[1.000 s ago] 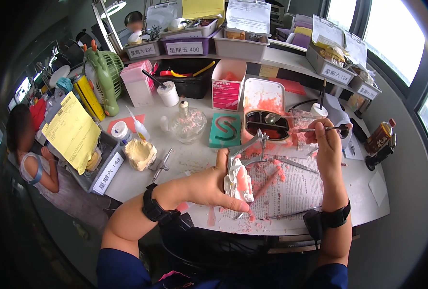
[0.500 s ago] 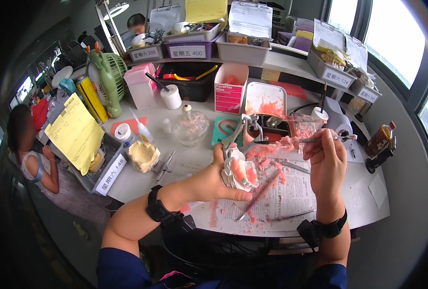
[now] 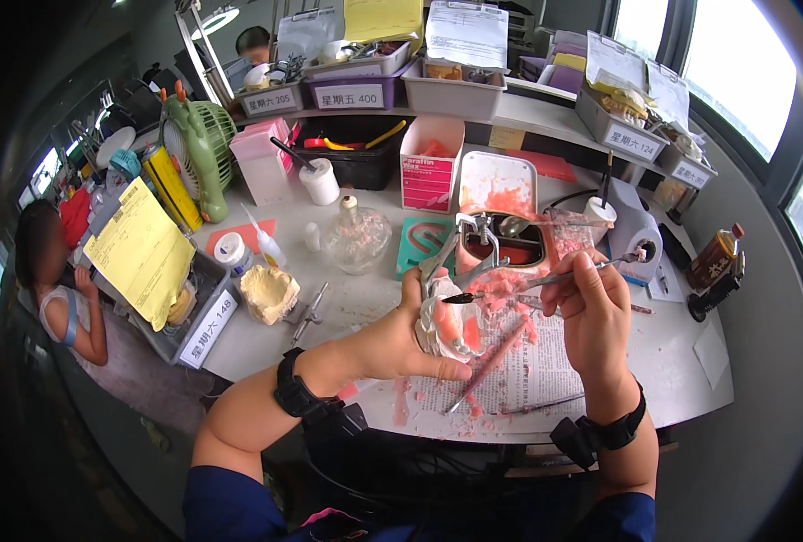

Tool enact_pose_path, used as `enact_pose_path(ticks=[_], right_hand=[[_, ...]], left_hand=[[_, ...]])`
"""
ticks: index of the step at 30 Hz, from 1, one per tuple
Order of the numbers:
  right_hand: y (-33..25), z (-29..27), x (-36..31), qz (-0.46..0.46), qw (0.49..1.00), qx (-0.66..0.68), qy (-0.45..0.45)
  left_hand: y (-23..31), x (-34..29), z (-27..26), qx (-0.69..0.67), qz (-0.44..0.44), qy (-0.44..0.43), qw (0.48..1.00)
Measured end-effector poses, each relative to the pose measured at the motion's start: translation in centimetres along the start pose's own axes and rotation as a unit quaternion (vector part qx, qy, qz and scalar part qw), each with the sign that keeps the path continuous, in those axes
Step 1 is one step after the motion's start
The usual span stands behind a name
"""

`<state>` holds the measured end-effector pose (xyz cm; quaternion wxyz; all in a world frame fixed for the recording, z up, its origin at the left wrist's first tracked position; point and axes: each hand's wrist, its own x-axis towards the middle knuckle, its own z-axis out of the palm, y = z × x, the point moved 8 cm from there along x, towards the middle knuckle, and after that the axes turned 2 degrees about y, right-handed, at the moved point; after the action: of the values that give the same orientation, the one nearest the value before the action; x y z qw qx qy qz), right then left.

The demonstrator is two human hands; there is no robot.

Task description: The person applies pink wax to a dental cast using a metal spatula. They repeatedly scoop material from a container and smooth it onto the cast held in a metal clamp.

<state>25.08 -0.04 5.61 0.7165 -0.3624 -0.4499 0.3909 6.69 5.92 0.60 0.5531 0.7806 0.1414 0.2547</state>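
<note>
My left hand (image 3: 410, 336) is closed round a white plaster dental cast (image 3: 436, 336) with pink wax on it, fixed to a metal articulator (image 3: 463, 251) whose arms stick up beyond my fingers. My right hand (image 3: 591, 303) pinches a slim metal wax carver (image 3: 530, 282). Its dark, leaf-shaped tip lies at the pink wax on the cast; I cannot tell whether it touches. A whitish lump sits on the tool's other, spoon-like end. Below the hands, a newspaper (image 3: 537, 379) bears pink wax shavings (image 3: 501, 285) and a pink-smeared wax knife (image 3: 489, 364).
Beyond the hands stand an open wax heater (image 3: 546, 253), a pink-and-white wax box (image 3: 431, 167) and a glass spirit lamp (image 3: 358, 239). Left are a yellowish cast (image 3: 270, 294) and a grey tray (image 3: 212, 307). A brown bottle (image 3: 719, 257) stands right. Another person (image 3: 72, 298) is at far left.
My right hand has moved slightly left and down, bringing the carver's dark tip from the shavings area to the cast. My left hand with the cast stays nearly still.
</note>
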Motion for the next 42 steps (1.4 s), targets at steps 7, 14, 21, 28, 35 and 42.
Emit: enact_pose_path(ticks=[7, 14, 21, 28, 35, 42], right_hand=[[0.4, -0.2, 0.0, 0.009, 1.000, 0.017, 0.009], [0.3, -0.1, 0.0, 0.008, 1.000, 0.021, 0.006], [-2.7, -3.7, 1.3, -0.136, 0.982, -0.086, 0.096], [0.7, -5.7, 3.0, -0.038, 0.966, -0.238, 0.096], [-1.4, -1.4, 0.9, -0.064, 0.996, -0.019, 0.051], [-0.2, 0.7, 0.0, -0.022, 0.998, -0.055, -0.004]], left_hand=[[-0.8, -0.1, 0.2, -0.057, -0.047, -0.015, 0.997], [-0.7, 0.0, 0.1, -0.064, -0.047, -0.014, 0.997], [-1.0, 0.1, -0.2, -0.084, -0.030, 0.007, 0.996], [-2.1, 0.2, -1.1, -0.073, -0.007, 0.081, 0.994], [-1.0, 0.1, -0.4, -0.103, -0.060, 0.038, 0.992], [-1.1, 0.1, -0.4, 0.028, -0.022, 0.046, 0.998]])
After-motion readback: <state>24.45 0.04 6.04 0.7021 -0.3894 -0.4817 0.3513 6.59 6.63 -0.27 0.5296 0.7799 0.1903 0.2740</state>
